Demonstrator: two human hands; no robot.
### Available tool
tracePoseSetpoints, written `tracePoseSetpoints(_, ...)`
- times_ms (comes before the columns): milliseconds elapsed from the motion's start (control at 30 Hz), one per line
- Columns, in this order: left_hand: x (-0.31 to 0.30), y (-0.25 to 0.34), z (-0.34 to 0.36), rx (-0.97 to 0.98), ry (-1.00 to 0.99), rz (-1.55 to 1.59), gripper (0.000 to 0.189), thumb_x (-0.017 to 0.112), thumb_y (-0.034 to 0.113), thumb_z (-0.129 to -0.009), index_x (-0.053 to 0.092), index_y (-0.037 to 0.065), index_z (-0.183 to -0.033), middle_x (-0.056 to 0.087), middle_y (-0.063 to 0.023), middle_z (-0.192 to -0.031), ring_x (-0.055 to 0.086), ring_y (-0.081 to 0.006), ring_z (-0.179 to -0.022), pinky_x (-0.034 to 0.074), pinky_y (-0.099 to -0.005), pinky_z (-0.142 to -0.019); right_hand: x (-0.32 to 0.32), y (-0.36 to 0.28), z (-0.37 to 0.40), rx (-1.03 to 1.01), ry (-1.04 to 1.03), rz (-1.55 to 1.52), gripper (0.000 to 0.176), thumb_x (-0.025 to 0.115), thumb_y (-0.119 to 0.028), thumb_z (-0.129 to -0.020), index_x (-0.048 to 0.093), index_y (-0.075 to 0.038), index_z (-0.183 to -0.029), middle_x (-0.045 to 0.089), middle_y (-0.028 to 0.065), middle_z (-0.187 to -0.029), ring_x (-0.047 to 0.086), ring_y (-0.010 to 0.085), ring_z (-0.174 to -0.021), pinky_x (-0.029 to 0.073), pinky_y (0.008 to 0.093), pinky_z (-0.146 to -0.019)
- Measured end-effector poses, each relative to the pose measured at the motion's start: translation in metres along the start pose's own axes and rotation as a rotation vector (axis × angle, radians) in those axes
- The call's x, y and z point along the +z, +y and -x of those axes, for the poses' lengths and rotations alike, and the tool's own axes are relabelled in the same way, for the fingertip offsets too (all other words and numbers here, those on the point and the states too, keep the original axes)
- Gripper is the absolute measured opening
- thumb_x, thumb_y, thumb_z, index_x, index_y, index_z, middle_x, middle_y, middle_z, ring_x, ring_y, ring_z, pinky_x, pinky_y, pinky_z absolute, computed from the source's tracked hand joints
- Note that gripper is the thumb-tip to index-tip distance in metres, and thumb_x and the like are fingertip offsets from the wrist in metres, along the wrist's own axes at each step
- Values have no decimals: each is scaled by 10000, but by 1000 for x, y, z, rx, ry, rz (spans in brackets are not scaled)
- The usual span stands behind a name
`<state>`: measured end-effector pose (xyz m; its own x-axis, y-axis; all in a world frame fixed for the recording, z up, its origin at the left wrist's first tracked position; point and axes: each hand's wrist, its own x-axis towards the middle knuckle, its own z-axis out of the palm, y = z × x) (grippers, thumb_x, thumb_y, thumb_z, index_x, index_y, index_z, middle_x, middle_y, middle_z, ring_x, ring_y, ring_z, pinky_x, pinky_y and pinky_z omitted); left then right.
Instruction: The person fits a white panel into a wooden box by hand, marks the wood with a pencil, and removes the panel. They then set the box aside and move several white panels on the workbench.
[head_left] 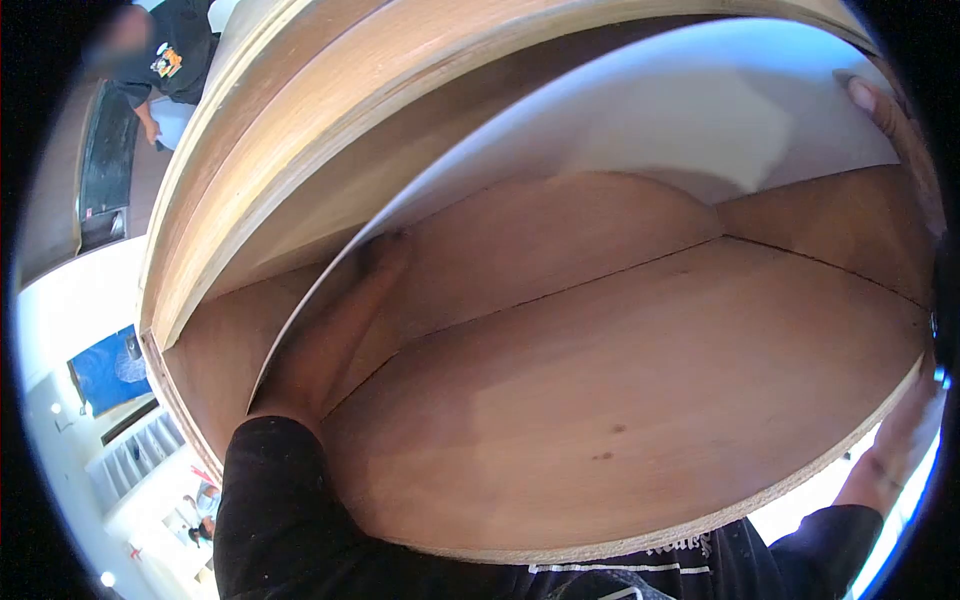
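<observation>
A thin, glossy white sheet (690, 130) bows across the upper part of an open wooden cabinet compartment (600, 380). My right hand (900, 130) grips the sheet at its far right end, thumb lying on the white face. Inside the compartment, beneath the curved edge of the sheet, reaches my left forearm (330, 350). My left hand (385, 252) is in shadow near the back wall, close under the sheet, its fingers hidden. Both arms wear black sleeves.
A layered wooden frame (300, 120) edges the compartment above, and a rough-cut board edge (640, 535) lies close to my torso. At the upper left is another person (180, 50) in a dark shirt. A blue panel (110, 370) shows at the left.
</observation>
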<state>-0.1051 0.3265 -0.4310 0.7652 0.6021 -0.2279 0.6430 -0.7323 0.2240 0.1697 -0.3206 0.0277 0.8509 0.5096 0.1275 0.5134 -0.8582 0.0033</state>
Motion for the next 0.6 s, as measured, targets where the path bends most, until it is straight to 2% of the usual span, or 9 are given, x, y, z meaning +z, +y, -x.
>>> tracePoseSetpoints(67,-7,4,-5,-31,-100,-39,565,454,480,-958,608,24,-1255,566,-191,-1343,507,-383,-1268,383,-464,-1073,-2,2,2,6,-3,4,303,725,-309,-784,689,-9,-763,592,117,-620,528,242,-565,429,405,-898)
tracePoseSetpoints(133,-57,67,31,-101,-190,-117,547,441,463,-956,600,41,-1266,567,-195,-1336,508,-387,-1262,380,-460,-1076,0,-1,3,13,-14,11,309,719,-312,-790,687,-6,-769,593,118,-624,530,241,-570,430,404,-892)
tracePoseSetpoints(233,-85,99,45,-79,-269,-154,534,443,451,-946,599,55,-1268,572,-201,-1321,515,-392,-1249,380,-456,-1075,4,0,4,21,-20,10,318,709,-318,-799,683,-2,-777,595,120,-630,533,240,-577,432,401,-883)
tracePoseSetpoints(333,-81,113,45,104,-365,-160,544,487,463,-923,616,44,-1245,585,-212,-1297,529,-394,-1231,390,-455,-1063,6,6,4,18,-19,2,327,700,-323,-808,680,2,-786,597,121,-637,536,239,-584,434,398,-874)
tracePoseSetpoints(467,-42,160,53,345,-418,-170,561,545,480,-892,639,30,-1213,603,-226,-1265,549,-397,-1207,404,-453,-1046,4,12,4,13,-23,0,339,687,-330,-819,676,8,-797,599,123,-646,540,237,-594,436,394,-862)
tracePoseSetpoints(567,-47,192,63,337,-414,-127,575,589,492,-869,656,20,-1190,617,-236,-1241,563,-399,-1189,415,-452,-1033,0,19,4,23,-20,3,348,678,-335,-828,673,13,-805,601,125,-652,544,236,-601,438,391,-853)
tracePoseSetpoints(600,-60,207,70,263,-466,-105,587,621,495,-847,665,4,-1167,624,-247,-1221,570,-404,-1177,425,-458,-1019,1,23,5,25,-21,3,352,674,-337,-831,672,14,-808,602,126,-654,545,235,-604,439,390,-851)
